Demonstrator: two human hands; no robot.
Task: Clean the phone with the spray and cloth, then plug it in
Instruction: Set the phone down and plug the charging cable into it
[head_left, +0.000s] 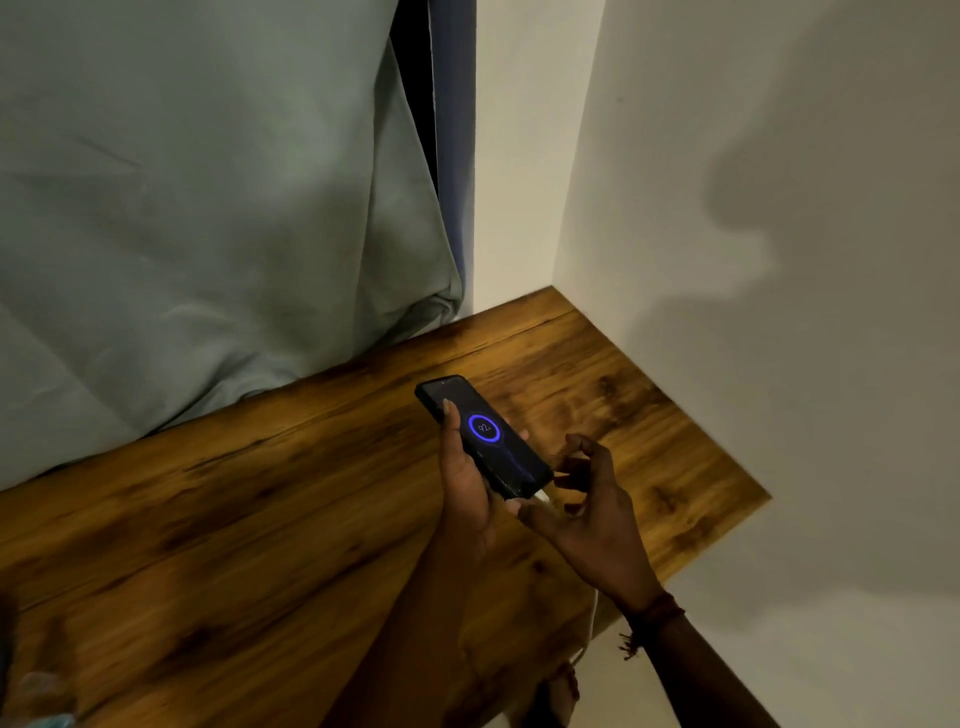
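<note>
The phone (483, 436) is gripped along its edge by the left hand (467, 473) above the worktop (260, 493); the right hand (587, 499) is held loosely open, fingers curled, beside the plugged white cable (544, 496).

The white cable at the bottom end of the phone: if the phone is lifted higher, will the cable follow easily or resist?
The white cable probably follows easily: it hangs in a loose curve off the wooden table edge, so it looks floppy and light. Its plug at the phone looks stiffer, so a sharp pull might strain it.

Single head view, close, angled down — wooden table (260, 519), wall corner
</note>
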